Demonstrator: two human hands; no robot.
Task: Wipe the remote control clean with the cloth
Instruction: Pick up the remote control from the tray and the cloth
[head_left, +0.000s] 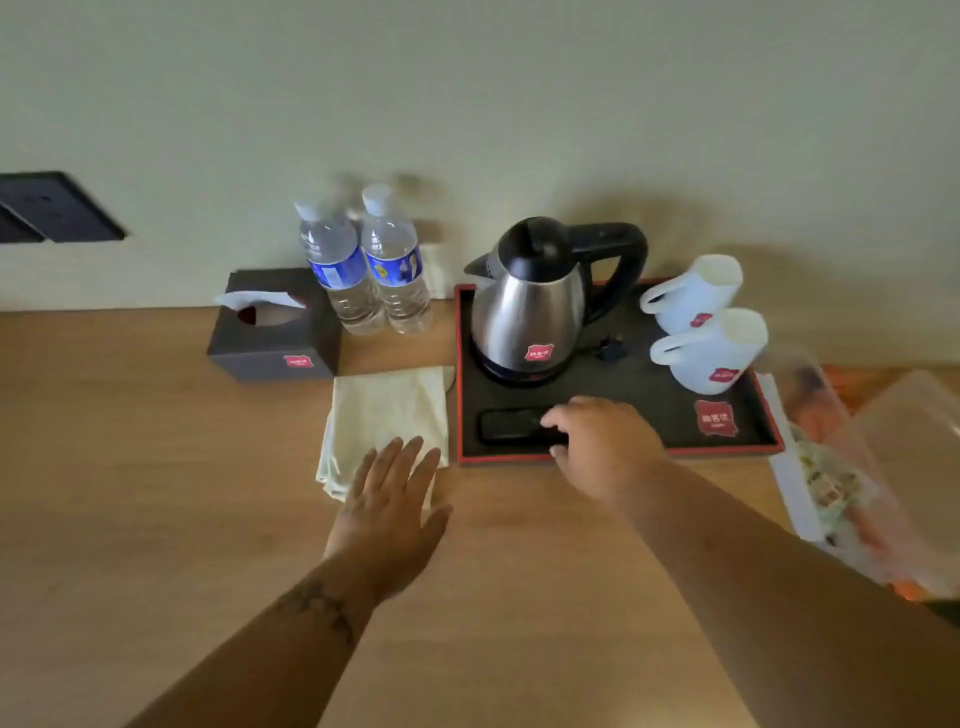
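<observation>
Remote control (511, 425) lies in the black tray (623, 451), my right hand (605, 447) over its end, fingers curled around it. My left hand (387, 514) rests flat, fingers apart, on the folded cloth (387, 410) beside the tray on the wooden surface (156, 467).

Soft pale cloth (387, 415) on smooth wood-grain table (156, 467); glossy steel kettle (530, 312); matt black remote control (511, 423).

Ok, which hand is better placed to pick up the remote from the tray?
Right. The right hand is already over the remote on the tray, its fingers at the remote's end. The left hand lies flat over the cloth, beside the tray.
</observation>
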